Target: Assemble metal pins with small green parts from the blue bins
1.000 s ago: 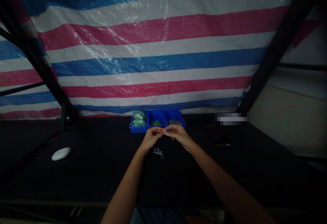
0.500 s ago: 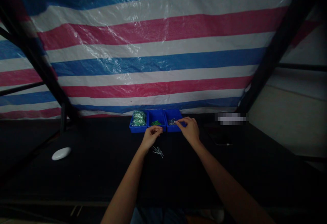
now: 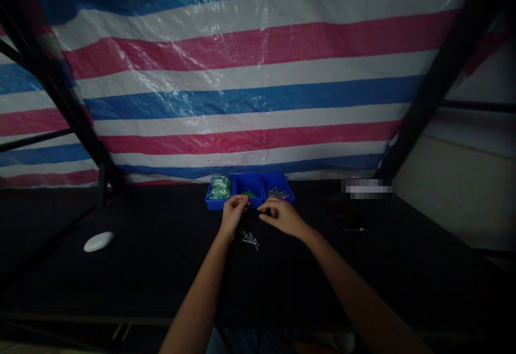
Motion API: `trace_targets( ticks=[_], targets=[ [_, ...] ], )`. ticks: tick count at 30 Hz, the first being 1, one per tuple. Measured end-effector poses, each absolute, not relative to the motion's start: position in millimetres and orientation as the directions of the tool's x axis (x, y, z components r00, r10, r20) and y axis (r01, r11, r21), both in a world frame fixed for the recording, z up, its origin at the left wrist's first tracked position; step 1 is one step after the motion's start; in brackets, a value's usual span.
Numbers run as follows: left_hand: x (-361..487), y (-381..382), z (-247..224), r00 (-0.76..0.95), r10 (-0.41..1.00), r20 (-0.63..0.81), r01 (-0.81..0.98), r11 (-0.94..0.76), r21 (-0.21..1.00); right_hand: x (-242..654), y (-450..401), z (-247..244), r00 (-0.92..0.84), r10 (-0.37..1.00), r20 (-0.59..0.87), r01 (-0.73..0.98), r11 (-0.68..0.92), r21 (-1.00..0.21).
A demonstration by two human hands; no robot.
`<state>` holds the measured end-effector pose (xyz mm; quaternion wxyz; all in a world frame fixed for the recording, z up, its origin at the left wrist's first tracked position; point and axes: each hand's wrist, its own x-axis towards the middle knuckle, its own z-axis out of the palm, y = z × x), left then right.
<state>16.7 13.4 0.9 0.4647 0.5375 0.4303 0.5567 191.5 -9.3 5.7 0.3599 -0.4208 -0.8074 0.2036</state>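
My left hand (image 3: 234, 213) is closed in a pinch at the front edge of the middle blue bin (image 3: 258, 202); whatever lies between its fingertips is too small to make out. Just right of it, my right hand (image 3: 282, 217) hovers before the bins with thumb and fingers apart, and I see nothing between them. Small green pieces (image 3: 249, 193) lie in the middle bin. Thin metal pieces like screws or nails (image 3: 278, 193) fill the floor of the right blue bin (image 3: 278, 179). Several similar metal pieces (image 3: 250, 240) lie in a loose pile on the table below my hands.
Green items in clear plastic (image 3: 220, 186) fill the left blue bin (image 3: 217, 204). A white oval object (image 3: 99, 241) sits on the black table (image 3: 153, 268) at left. A dark flat device (image 3: 350, 220) lies at right. Behind hangs a striped sheet (image 3: 250, 93) between black posts.
My right hand has come out of the right bin, moving left and nearer to me, and its fingers have parted. My left hand has shifted slightly left and up, still pinched.
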Motion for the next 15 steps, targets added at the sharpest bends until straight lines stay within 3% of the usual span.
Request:
trace_targets(
  ticks=[5,15],
  targets=[
    [16.8,12.4,3.2,-0.014,0.983,0.182,-0.061,-0.182,0.981,185.3,-17.2,-2.3,-0.64,0.736,0.219,0.483,0.607,-0.631],
    [16.2,11.7,2.1,0.009,0.982,0.186,-0.07,-0.185,0.98,184.3,-20.6,1.7,-0.693,0.698,0.179,0.498,0.643,-0.582]
  ],
)
